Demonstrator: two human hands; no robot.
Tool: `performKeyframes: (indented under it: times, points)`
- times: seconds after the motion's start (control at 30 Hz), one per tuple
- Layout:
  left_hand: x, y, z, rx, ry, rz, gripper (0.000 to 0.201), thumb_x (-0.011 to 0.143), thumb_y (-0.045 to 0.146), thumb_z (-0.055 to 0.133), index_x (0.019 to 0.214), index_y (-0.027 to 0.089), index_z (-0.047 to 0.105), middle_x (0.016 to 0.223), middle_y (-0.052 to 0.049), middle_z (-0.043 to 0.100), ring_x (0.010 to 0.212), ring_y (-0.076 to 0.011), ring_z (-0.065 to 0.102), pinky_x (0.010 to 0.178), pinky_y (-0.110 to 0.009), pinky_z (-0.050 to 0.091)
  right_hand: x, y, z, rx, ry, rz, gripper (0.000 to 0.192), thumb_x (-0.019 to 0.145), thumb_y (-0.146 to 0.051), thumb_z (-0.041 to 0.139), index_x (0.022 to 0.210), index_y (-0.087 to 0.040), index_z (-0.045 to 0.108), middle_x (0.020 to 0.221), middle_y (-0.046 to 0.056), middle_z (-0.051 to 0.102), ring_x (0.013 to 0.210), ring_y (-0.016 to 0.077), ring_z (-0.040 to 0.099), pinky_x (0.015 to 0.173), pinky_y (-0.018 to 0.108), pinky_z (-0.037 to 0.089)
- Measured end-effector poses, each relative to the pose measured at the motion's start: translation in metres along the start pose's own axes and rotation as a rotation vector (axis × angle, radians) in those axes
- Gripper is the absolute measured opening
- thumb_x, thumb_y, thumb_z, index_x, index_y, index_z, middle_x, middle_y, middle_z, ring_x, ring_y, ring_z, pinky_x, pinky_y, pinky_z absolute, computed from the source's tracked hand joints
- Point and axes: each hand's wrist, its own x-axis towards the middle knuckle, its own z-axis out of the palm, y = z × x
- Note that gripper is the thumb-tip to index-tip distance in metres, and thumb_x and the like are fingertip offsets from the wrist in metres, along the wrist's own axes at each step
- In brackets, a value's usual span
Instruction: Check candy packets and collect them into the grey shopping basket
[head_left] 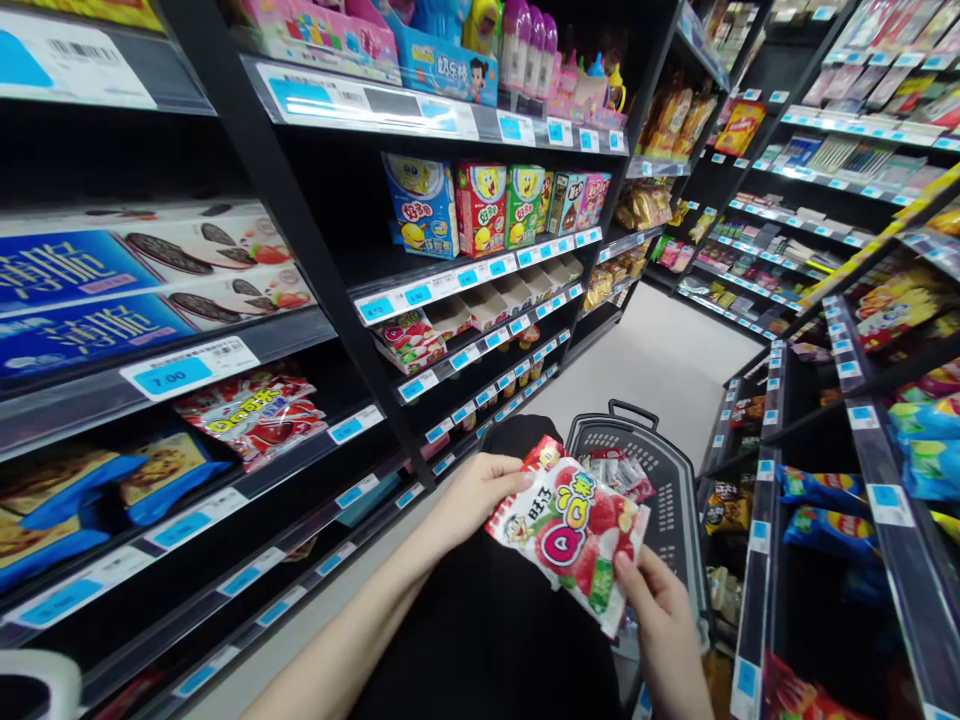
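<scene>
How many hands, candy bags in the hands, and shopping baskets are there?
Hands: 2, the left hand and the right hand
Candy bags held up in the hands: 1, the red and white candy bag
Shopping baskets: 1, the dark basket on the floor, with packets inside
Total: 4

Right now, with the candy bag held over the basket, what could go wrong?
1. Both hands, left and right, pinch the candy bag only at its edges; it could slip.
2. The basket lies mostly behind the bag, so a drop might miss it and hit the floor.
3. The aisle is narrow; an elbow might brush the shelf packets.
</scene>
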Motion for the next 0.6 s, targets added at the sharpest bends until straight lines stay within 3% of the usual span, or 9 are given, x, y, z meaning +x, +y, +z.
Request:
performKeyframes:
  times: [0.1, 0.2, 0.33, 0.43, 0.5, 0.6]
  points:
    - [0.02, -0.015, -0.014, 0.116, 0.036, 0.024, 0.033, 0.067, 0.037, 0.069, 0.043, 0.018, 0.058, 0.058, 0.002, 0.05, 0.059, -0.0149, 0.046, 0.059, -0.027, 0.036, 0.013, 0.021, 0.011, -0.127, -0.014, -0.018, 0.039, 0.074, -0.057, 0.067, 0.069, -0.018, 0.064, 0.061, 0.0, 0.062, 0.051, 0.016, 0.053, 0.049, 0.027, 0.043]
    - [0.033, -0.031, -0.022, 0.19, 0.06, 0.039, 0.024, 0.062, 0.035, 0.073, 0.047, 0.019, 0.064, 0.075, -0.002, 0.056, 0.074, -0.0189, 0.05, 0.069, -0.027, 0.04, 0.025, 0.042, 0.013, -0.227, 0.002, -0.047, 0.045, 0.07, -0.062, 0.066, 0.06, -0.019, 0.06, 0.053, -0.001, 0.057, 0.052, 0.0176, 0.053, 0.051, 0.028, 0.043]
    - [0.039, -0.047, -0.021, 0.202, 0.052, 0.033, 0.019, 0.068, 0.039, 0.069, 0.064, 0.021, 0.073, 0.085, -0.005, 0.061, 0.085, -0.0229, 0.056, 0.077, -0.028, 0.043, 0.036, 0.051, -0.002, -0.338, 0.036, -0.054, 0.042, 0.067, -0.059, 0.07, 0.078, -0.018, 0.066, 0.064, 0.002, 0.063, 0.066, 0.0236, 0.06, 0.061, 0.032, 0.047]
    - [0.041, -0.053, -0.017, 0.177, 0.051, 0.03, 0.019, 0.069, 0.039, 0.07, 0.065, 0.021, 0.073, 0.086, -0.005, 0.062, 0.085, -0.0223, 0.057, 0.078, -0.027, 0.044, 0.054, 0.038, -0.015, -0.403, 0.099, -0.083, 0.052, 0.069, -0.054, 0.072, 0.104, -0.017, 0.061, 0.101, 0.01, 0.066, 0.091, 0.0266, 0.061, 0.078, 0.035, 0.047]
    - [0.042, -0.055, -0.014, 0.144, 0.07, 0.027, 0.02, 0.067, 0.039, 0.072, 0.062, 0.019, 0.072, 0.09, -0.005, 0.062, 0.087, -0.0225, 0.057, 0.078, -0.027, 0.044, 0.073, 0.024, -0.016, -0.405, 0.024, -0.079, 0.058, 0.069, -0.054, 0.072, 0.112, -0.017, 0.059, 0.114, 0.011, 0.064, 0.104, 0.0269, 0.059, 0.087, 0.035, 0.046]
    - [0.047, -0.056, -0.007, 0.069, 0.131, 0.018, 0.022, 0.064, 0.039, 0.074, 0.059, 0.018, 0.071, 0.094, -0.007, 0.062, 0.09, -0.0246, 0.056, 0.081, -0.03, 0.043, 0.101, 0.006, -0.005, -0.378, -0.248, 0.004, 0.047, 0.064, -0.05, 0.076, 0.098, -0.017, 0.068, 0.095, 0.007, 0.072, 0.091, 0.026, 0.067, 0.08, 0.036, 0.051]
